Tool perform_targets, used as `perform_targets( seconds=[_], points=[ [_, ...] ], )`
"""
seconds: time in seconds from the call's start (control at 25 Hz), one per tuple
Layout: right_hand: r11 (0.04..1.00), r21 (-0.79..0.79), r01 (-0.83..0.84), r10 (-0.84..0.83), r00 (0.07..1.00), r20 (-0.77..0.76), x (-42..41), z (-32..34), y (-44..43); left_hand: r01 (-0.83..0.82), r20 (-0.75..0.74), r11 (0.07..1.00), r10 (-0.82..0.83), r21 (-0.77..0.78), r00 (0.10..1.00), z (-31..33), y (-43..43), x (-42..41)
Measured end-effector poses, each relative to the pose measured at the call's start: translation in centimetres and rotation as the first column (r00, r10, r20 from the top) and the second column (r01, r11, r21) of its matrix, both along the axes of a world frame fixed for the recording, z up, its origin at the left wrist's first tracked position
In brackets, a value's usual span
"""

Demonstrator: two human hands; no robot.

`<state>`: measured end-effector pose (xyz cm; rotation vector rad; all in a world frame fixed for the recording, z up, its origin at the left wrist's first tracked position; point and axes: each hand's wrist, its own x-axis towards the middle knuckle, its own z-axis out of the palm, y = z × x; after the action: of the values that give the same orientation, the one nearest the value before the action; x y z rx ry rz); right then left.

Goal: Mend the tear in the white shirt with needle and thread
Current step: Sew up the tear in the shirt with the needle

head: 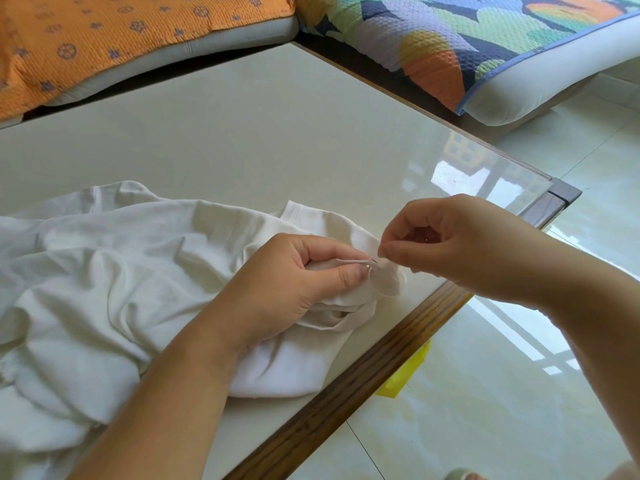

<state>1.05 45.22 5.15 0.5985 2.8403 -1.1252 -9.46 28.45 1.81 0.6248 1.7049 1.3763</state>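
The white shirt (114, 282) lies crumpled over the left half of the cream table (242, 133). My left hand (294, 282) pinches a folded edge of the shirt between thumb and forefinger near the table's right edge. A thin metal needle (362, 261) lies along that fold, pointing right. My right hand (460, 244) is just to the right, its thumb and forefinger pinched at the needle's tip. The thread is too fine to make out, and the tear is hidden in the fold.
The table has a wooden rim (363, 372) and a glass top, ending just right of my hands. An orange cushion (104, 32) and a multicoloured cushion (467, 36) lie beyond it. A yellow object (405, 375) sits on the tiled floor (502, 393) below the edge.
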Motion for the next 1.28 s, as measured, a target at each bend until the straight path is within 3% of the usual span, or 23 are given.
perform_targets(
  seconds=[0.08,0.16,0.28,0.44,0.6,0.76,1.0,1.16,1.28],
  points=[
    [0.993,0.101,0.053,-0.046,0.997,-0.066,-0.2,-0.3,0.2,-0.018,0.007,1.000,0.018,-0.003,1.000,0.1,0.0,0.0],
    [0.960,0.179,0.216,-0.176,0.961,-0.214,-0.6,-0.8,0.7,-0.022,0.003,1.000,0.022,-0.010,1.000,0.1,0.0,0.0],
    [0.894,0.166,0.415,-0.354,0.884,-0.305,-0.9,-1.3,1.5,-0.012,-0.006,1.000,0.012,-0.026,1.000,0.0,0.0,0.0],
    [0.953,0.171,0.249,-0.212,0.955,-0.208,-0.4,-1.1,1.2,-0.009,0.002,1.000,0.009,-0.023,1.000,0.1,0.0,0.0],
    [0.999,-0.017,0.029,-0.031,0.994,-0.107,0.1,0.4,0.3,0.005,0.004,1.000,-0.005,-0.028,1.000,0.0,-0.1,-0.1],
    [0.999,-0.038,-0.033,0.032,0.999,-0.030,0.1,0.0,0.0,0.017,-0.001,1.000,-0.017,-0.019,1.000,-0.1,-0.1,-0.1],
    [0.996,0.065,0.060,-0.052,0.992,-0.113,-0.3,-0.4,-0.1,0.011,-0.007,1.000,-0.011,-0.020,1.000,-0.1,-0.1,-0.2],
    [0.939,0.117,0.325,-0.278,0.912,-0.304,-0.8,-0.7,0.6,0.007,-0.005,1.000,-0.007,-0.012,1.000,-0.2,-0.1,-0.1],
    [0.892,0.106,0.439,-0.379,0.855,-0.354,-1.1,-1.2,1.0,0.013,-0.019,1.000,-0.014,-0.014,1.000,-0.3,-0.1,-0.2]
  ],
)
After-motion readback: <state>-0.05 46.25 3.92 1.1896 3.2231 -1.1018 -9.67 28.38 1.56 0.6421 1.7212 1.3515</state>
